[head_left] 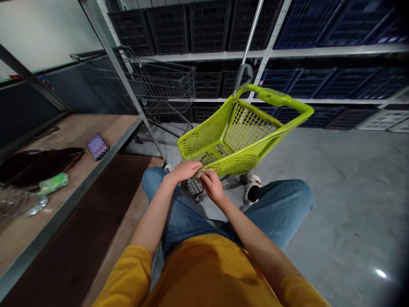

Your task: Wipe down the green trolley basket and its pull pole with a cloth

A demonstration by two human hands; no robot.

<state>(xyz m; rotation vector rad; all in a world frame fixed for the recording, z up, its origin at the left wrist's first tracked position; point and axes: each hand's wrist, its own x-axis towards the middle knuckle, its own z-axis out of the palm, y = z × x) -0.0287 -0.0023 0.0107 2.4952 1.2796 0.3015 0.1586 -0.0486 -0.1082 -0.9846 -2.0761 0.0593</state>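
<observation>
A lime-green plastic shopping cart [223, 145] stands in front of me, its near end between my knees. My left hand [187, 169] is closed over the near rim of its basket. Just right of it, my right hand [212, 185] pinches a small beige cloth [201, 172] against the same rim. Most of the cloth is hidden by my fingers. A grey hook-shaped part [243, 76] rises at the cart's handle end, and the cart's bottom frame shows only in part.
At left is a wooden-topped bench [121, 125] with a brown bag [41, 166], a green-and-white packet [54, 183] and a clear plastic bottle [22, 202]. A grey wire cart [162, 81] stands behind. Shelves hold black crates [209, 25] and blue crates [306, 25]. Grey floor [345, 179] lies at right.
</observation>
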